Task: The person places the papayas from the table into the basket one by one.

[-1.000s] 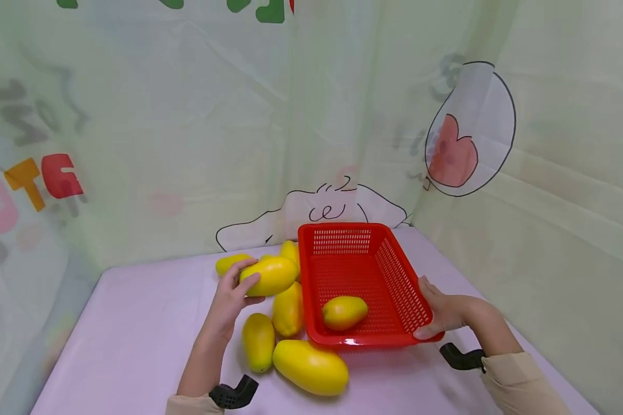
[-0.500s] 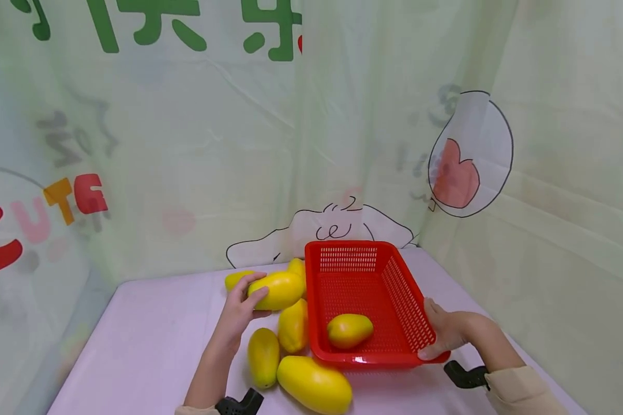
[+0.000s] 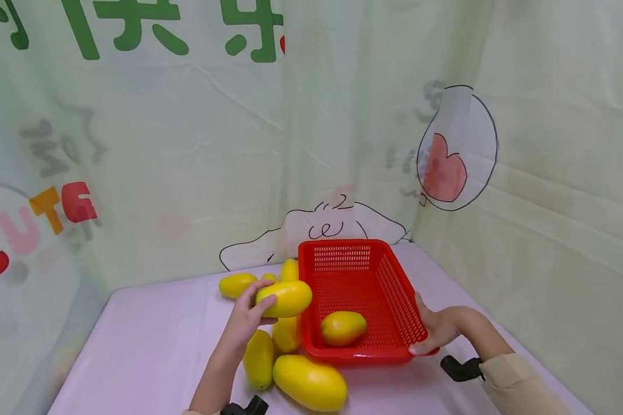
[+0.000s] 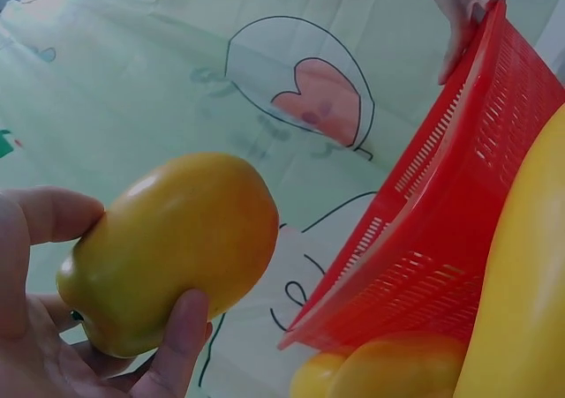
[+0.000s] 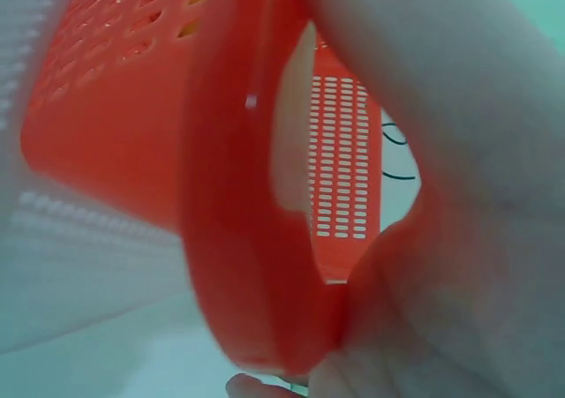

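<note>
My left hand (image 3: 249, 314) grips a yellow papaya (image 3: 286, 298) by its stem end, fingers and thumb around it. In the head view this papaya overlaps the left rim of a red plastic basket (image 3: 363, 355). In the left wrist view the held papaya (image 4: 190, 239) hangs apart from the basket (image 4: 441, 213). My right hand (image 3: 438, 328) holds the basket's near right corner, thumb over the rim; up close in the right wrist view, the hand (image 5: 477, 204) wraps the rim (image 5: 238, 195). A smaller papaya (image 3: 344, 328) lies inside the basket, near its front left.
Several papayas lie left of the basket and before it, among them a large one (image 3: 310, 383), a greenish one (image 3: 259, 360) and a far one (image 3: 236, 285). The table (image 3: 161, 346) has a pale lilac cover. Printed curtains (image 3: 187, 144) stand behind and at the right.
My left hand has carried the papaya rightward and nearer, up to the basket's left rim. My right hand keeps its grip on the corner. The head view has tilted slightly.
</note>
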The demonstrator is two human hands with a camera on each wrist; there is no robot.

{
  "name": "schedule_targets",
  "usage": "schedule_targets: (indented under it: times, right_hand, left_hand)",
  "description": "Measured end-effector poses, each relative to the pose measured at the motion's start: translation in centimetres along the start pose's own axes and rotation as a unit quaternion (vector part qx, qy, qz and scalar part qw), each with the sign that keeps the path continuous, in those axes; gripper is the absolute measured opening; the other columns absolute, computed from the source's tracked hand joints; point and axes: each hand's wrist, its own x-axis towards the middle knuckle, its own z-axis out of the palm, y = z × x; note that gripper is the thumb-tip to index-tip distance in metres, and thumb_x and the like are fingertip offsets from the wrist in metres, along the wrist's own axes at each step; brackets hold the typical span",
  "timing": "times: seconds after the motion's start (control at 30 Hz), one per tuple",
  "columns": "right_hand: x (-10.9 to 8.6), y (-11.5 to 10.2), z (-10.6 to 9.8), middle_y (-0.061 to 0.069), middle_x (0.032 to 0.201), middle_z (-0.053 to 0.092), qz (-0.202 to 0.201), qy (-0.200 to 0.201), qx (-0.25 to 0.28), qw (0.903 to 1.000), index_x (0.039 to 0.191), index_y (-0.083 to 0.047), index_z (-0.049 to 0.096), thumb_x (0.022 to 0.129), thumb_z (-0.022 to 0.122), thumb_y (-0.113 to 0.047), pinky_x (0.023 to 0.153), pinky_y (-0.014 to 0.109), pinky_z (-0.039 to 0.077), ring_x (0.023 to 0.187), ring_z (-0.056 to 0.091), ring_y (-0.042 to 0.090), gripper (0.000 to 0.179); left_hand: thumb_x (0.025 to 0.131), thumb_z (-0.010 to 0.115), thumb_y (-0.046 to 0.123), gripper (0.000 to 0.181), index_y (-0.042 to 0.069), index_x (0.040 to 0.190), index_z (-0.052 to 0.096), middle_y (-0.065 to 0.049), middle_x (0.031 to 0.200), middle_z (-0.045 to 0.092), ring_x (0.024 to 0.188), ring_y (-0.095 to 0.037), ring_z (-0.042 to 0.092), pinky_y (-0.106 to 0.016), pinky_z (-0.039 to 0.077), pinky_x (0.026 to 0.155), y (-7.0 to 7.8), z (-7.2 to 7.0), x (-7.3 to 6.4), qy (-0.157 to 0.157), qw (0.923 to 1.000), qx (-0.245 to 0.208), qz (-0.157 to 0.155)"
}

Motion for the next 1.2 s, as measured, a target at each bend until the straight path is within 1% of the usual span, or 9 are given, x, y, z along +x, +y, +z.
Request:
schedule_targets:
  times: [0.2, 0.4, 0.63, 0.77, 0.87, 0.93, 1.07, 1.1, 1.2]
  right_hand:
    - [0.1, -0.2, -0.5, 0.026, 0.141, 0.037, 0.03, -0.011, 0.008, 0.9994, 0.142, 0.01, -0.02, 0.068, 0.069, -0.066, 0.098, 0.062, 0.039, 0.122, 0.042, 0.037, 0.139]
    - [0.2, -0.6, -0.8, 0.021, 0.129, 0.047, 0.053, -0.002, 0.027, 0.9982, 0.143, 0.01, -0.018, 0.069, 0.071, -0.062, 0.095, 0.062, 0.041, 0.117, 0.043, 0.038, 0.137]
    - [0.8, -1.7, -1.2, 0.016, 0.116, 0.05, 0.078, 0.001, 0.044, 0.996, 0.144, 0.008, -0.017, 0.068, 0.074, -0.059, 0.095, 0.06, 0.041, 0.111, 0.041, 0.034, 0.136]
    - [1.0, -2.2, -1.3, 0.018, 0.117, 0.048, 0.085, 0.006, 0.064, 0.9943, 0.145, 0.005, -0.018, 0.067, 0.075, -0.057, 0.096, 0.061, 0.04, 0.112, 0.04, 0.036, 0.136]
    - [1.0, -2.1, -1.3, 0.022, 0.122, 0.045, 0.096, 0.008, 0.093, 0.991, 0.145, 0.002, -0.02, 0.066, 0.076, -0.057, 0.096, 0.063, 0.04, 0.115, 0.037, 0.04, 0.137]
    - [0.8, -1.8, -1.2, 0.025, 0.125, 0.041, 0.106, 0.009, 0.114, 0.9877, 0.146, 0.0, -0.021, 0.065, 0.078, -0.057, 0.094, 0.067, 0.039, 0.117, 0.035, 0.045, 0.139]
    - [0.3, -1.1, -0.8, 0.03, 0.129, 0.036, 0.118, 0.006, 0.14, 0.9831, 0.145, -0.003, -0.023, 0.063, 0.079, -0.056, 0.086, 0.075, 0.038, 0.118, 0.033, 0.054, 0.141]
    - [0.2, -1.0, -0.6, 0.03, 0.128, 0.036, 0.117, 0.006, 0.143, 0.9827, 0.145, -0.003, -0.023, 0.063, 0.079, -0.056, 0.085, 0.076, 0.038, 0.118, 0.033, 0.055, 0.141]
    - [0.0, -1.1, 0.2, 0.025, 0.123, 0.041, 0.114, 0.004, 0.145, 0.9827, 0.146, -0.002, -0.021, 0.065, 0.078, -0.055, 0.086, 0.072, 0.041, 0.115, 0.037, 0.049, 0.139]
  left_hand:
    - [0.093, 0.06, 0.03, 0.049, 0.011, 0.135, 0.046, -0.015, 0.134, 0.048, 0.099, -0.023, 0.058, -0.042, 0.055, 0.086, -0.1, 0.0, 0.0, 0.001, 0.9999, -0.009, 0.004]
    - [0.092, 0.061, 0.032, 0.052, 0.01, 0.136, 0.045, -0.014, 0.134, 0.048, 0.102, -0.024, 0.058, -0.043, 0.055, 0.087, 0.2, -0.3, 0.3, 0.01, 0.9996, -0.011, 0.022]
    - [0.088, 0.065, 0.036, 0.053, 0.019, 0.136, 0.049, -0.008, 0.135, 0.048, 0.107, -0.025, 0.058, -0.039, 0.055, 0.088, 0.3, -0.4, 0.5, 0.013, 0.9994, 0.002, 0.03]
    - [0.086, 0.067, 0.038, 0.057, 0.023, 0.137, 0.047, -0.008, 0.136, 0.046, 0.107, -0.024, 0.058, -0.035, 0.056, 0.086, 0.1, 0.1, 0.5, 0.02, 0.9987, 0.035, 0.032]
    - [0.085, 0.069, 0.037, 0.06, 0.02, 0.135, 0.043, -0.01, 0.137, 0.045, 0.108, -0.025, 0.057, -0.034, 0.057, 0.084, -0.2, 0.9, 0.6, 0.022, 0.9979, 0.047, 0.039]
    - [0.084, 0.07, 0.037, 0.06, 0.016, 0.132, 0.041, -0.012, 0.135, 0.045, 0.109, -0.027, 0.057, -0.035, 0.057, 0.083, -0.5, 1.7, 0.6, 0.014, 0.9975, 0.052, 0.047]
    - [0.083, 0.069, 0.043, 0.059, 0.013, 0.127, 0.043, -0.01, 0.13, 0.05, 0.115, -0.029, 0.054, -0.041, 0.053, 0.092, -1.3, 3.1, 0.3, 0.003, 0.9916, 0.109, 0.07]
    - [0.083, 0.069, 0.044, 0.058, 0.014, 0.127, 0.045, -0.009, 0.128, 0.051, 0.115, -0.028, 0.054, -0.04, 0.053, 0.092, -1.6, 3.3, 0.1, 0.002, 0.9889, 0.127, 0.077]
    - [0.083, 0.07, 0.042, 0.053, 0.02, 0.127, 0.05, -0.003, 0.125, 0.053, 0.113, -0.024, 0.052, -0.035, 0.054, 0.089, -2.4, 4.0, -0.5, 0.002, 0.9798, 0.176, 0.096]
